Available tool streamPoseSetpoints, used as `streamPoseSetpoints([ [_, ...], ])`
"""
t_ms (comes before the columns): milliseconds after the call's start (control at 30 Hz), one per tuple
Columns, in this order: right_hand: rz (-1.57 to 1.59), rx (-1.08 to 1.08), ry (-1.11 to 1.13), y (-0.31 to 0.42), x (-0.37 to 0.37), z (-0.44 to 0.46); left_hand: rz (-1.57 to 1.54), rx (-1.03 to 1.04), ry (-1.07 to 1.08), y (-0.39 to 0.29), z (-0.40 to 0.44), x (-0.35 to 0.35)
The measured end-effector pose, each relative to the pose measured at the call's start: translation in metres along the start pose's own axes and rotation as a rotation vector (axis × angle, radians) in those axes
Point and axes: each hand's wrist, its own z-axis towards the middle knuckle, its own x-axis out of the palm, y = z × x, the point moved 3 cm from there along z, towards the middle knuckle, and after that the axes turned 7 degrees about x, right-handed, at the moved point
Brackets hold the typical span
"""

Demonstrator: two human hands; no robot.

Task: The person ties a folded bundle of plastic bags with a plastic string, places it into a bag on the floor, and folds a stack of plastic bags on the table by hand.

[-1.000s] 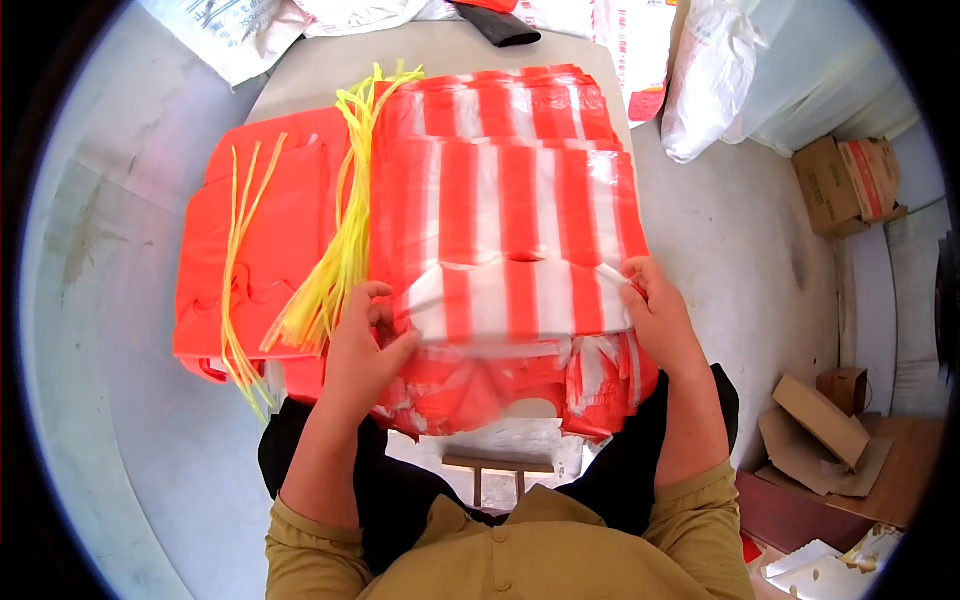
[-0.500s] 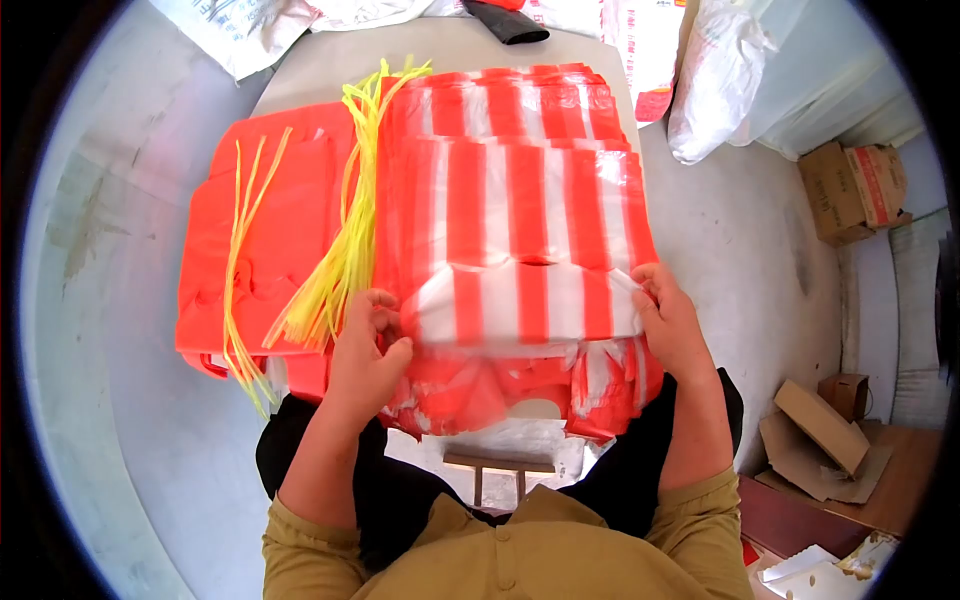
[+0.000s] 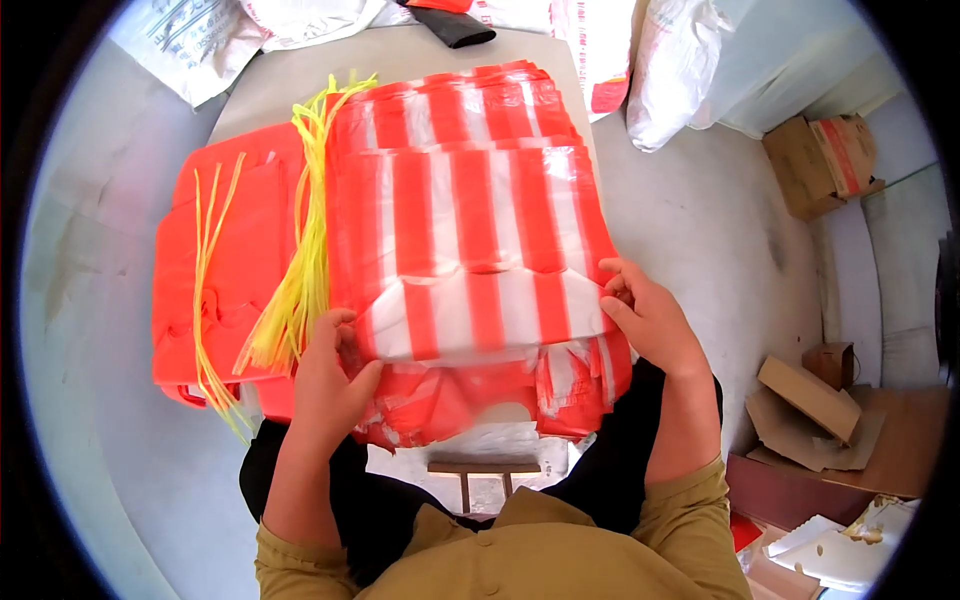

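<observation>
A stack of red-and-white striped plastic bags [image 3: 485, 200] lies in front of me, the top bag's near end showing a pale curved fold. My left hand [image 3: 333, 375] is at the stack's near left edge, fingers bent and thumb held apart from them. At the right edge, the fingertips of my right hand [image 3: 648, 308] touch the bag's side near the fold, with thumb and fingers apart. Crumpled red bag ends [image 3: 450, 395] hang over the near side, partly blurred. A bundle of yellow strips [image 3: 312, 220] lies along the stack's left side.
Plain red bags [image 3: 240, 220] lie on the left, with a few loose yellow strips [image 3: 205, 260] on top. White sacks [image 3: 675, 75] and a black object [image 3: 455, 27] are at the far side. Cardboard boxes [image 3: 820, 165] stand to the right; an open carton [image 3: 805, 410] is lower down.
The whole view has shifted, so the bags appear further left. Both hands stay at the stack's two sides, and the striped bags look much the same.
</observation>
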Motion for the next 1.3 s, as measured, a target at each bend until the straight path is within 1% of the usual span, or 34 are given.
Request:
streamPoseSetpoints([
  [133, -0.061, 0.041, 0.090, 0.008, -0.017, -0.010, -0.075, -0.045, 0.003, 0.005, -0.002, 0.002],
  [233, -0.158, -0.030, 0.121, 0.012, -0.017, -0.013, -0.117, -0.087, -0.006, 0.004, -0.001, 0.001],
  [333, -0.162, 0.002, 0.146, 0.006, -0.014, -0.010, -0.111, -0.105, -0.018, 0.005, -0.001, 0.002],
  [433, -0.098, 0.124, 0.166, 0.007, -0.016, -0.009, -0.103, -0.123, -0.016, 0.004, -0.002, 0.002],
  [500, -0.132, 0.066, 0.116, 0.007, -0.015, -0.009, -0.082, -0.119, -0.014, -0.001, -0.001, -0.001],
  [600, -0.184, 0.020, 0.013, 0.011, -0.017, -0.009, 0.076, -0.016, -0.067, 0.006, -0.001, -0.002],
  [633, -0.201, 0.011, -0.026, 0.015, -0.018, -0.009, 0.171, 0.131, -0.099, 0.000, 0.000, -0.003],
  [700, -0.287, -0.298, -0.129, 0.020, -0.012, -0.007, 0.361, 0.426, -0.166, -0.015, 0.000, -0.004],
  [733, -0.327, -0.455, -0.181, 0.026, -0.009, -0.007, 0.352, 0.504, -0.118, -0.025, 0.002, 0.000],
  [800, -0.354, -0.575, -0.031, 0.045, 0.014, -0.009, 0.329, 0.659, -0.018, -0.051, 0.006, 0.014],
  [833, -0.368, -0.633, 0.043, 0.056, 0.028, -0.010, 0.404, 0.675, 0.029, -0.054, 0.008, 0.021],
  [900, -0.445, -0.680, 0.073, 0.067, 0.051, -0.010, 0.553, 0.704, 0.125, -0.053, 0.010, 0.036],
  [933, -0.485, -0.703, 0.088, 0.070, 0.060, -0.009, 0.561, 0.667, 0.135, -0.053, 0.013, 0.039],
  [1033, -0.439, -0.725, 0.033, 0.071, 0.070, -0.005, 0.575, 0.578, 0.166, -0.053, 0.020, 0.041],
  [1100, -0.446, -0.711, 0.081, 0.072, 0.070, -0.002, 0.564, 0.549, 0.183, -0.055, 0.024, 0.040],
  [1200, -0.487, -0.693, 0.127, 0.072, 0.069, 0.000, 0.580, 0.551, 0.199, -0.052, 0.025, 0.042],
  [1300, -0.572, -0.654, 0.142, 0.070, 0.068, 0.000, 0.595, 0.585, 0.171, -0.047, 0.027, 0.042],
])
